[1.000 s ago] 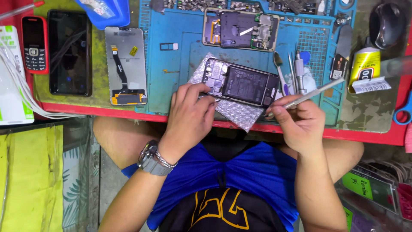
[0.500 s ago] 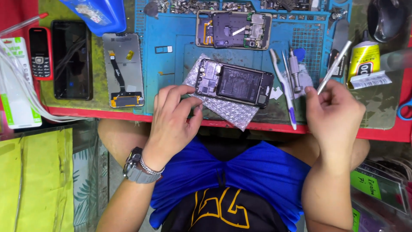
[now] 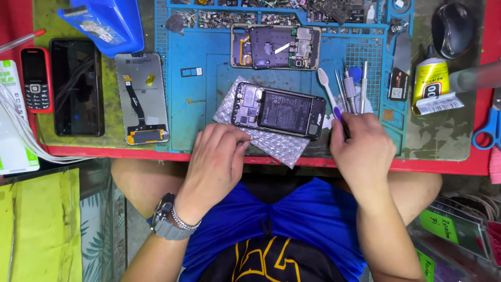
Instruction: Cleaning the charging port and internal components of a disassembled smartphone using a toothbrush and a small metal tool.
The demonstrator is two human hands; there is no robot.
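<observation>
A red-edged table [image 3: 438, 166] is seen from above, most of its middle taken up by a blue work mat [image 3: 209, 99] that runs from the far edge almost to the near edge. On a sheet of bubble wrap [image 3: 276, 149] near the table's near edge an opened phone [image 3: 279, 110] is laid back-up, battery exposed, its long axis running roughly left to right along that edge and tilted slightly, the left end a little farther from the person than the right. The left hand [image 3: 216, 162] is rested just below the phone's left end, fingers curled onto the wrap and touching or nearly touching the phone's lower corner; it is the nearer hand. The right hand [image 3: 362, 149] is placed just off the phone's right end, closed loosely around what appears to be a dark, slim tool, though the grip is mostly hidden. Beyond it a row of hand tools [image 3: 347, 89] is laid upright toward the far edge. A second opened phone [image 3: 275, 47] is lying parallel, nearer the far edge.
</observation>
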